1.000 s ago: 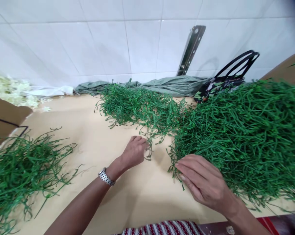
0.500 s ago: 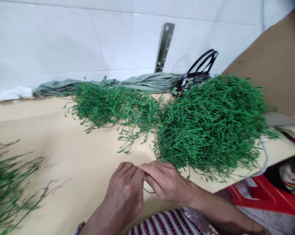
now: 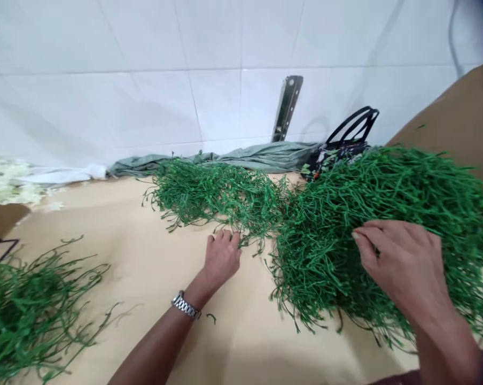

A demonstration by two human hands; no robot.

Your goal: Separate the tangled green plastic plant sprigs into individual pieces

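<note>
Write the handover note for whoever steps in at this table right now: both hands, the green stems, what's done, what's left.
Left hand: flat on the table, fingertips at the edge of the middle pile; whether it pinches a stem cannot be told.
Right hand: on top of the big pile, fingers curled into the stems, grip not clear.
Stems: middle pile by the wall, big pile to the right, looser pile at far left.
Done: three separate piles lie on the table.
Left: the big and middle piles are tangled heaps; one loose bit lies by the left wrist.
</note>
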